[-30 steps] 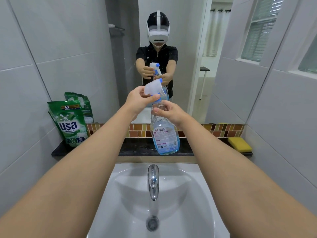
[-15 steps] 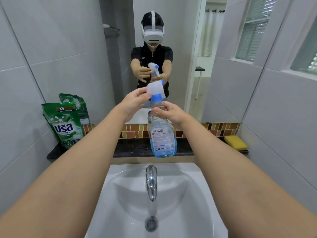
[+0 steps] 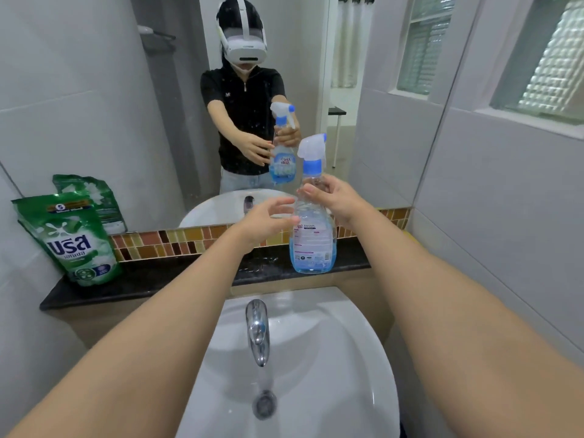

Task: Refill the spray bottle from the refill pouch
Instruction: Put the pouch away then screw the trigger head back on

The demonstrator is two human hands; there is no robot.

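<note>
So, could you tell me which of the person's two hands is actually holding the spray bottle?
The right hand, curled round the spray bottle just below its blue collar; the left hand is beside it with fingers spread, gripping nothing.

Grey-tiled walls (image 3: 63,90) frame a mirror (image 3: 177,128) above a dark ledge (image 3: 151,279) and white basin (image 3: 347,358); frosted window (image 3: 543,64) right.

The spray bottle (image 3: 313,235) in front of me is clear plastic holding pale blue liquid, with a white label, a blue collar and a translucent white trigger head. The refill pouch (image 3: 71,240) is bright green with white lettering, standing on the speckled black surface (image 3: 164,278). Behind it runs a mosaic strip (image 3: 177,240) of orange, brown and yellow tiles; the sink (image 3: 316,374) is white, its tap (image 3: 257,330) chrome.
</note>
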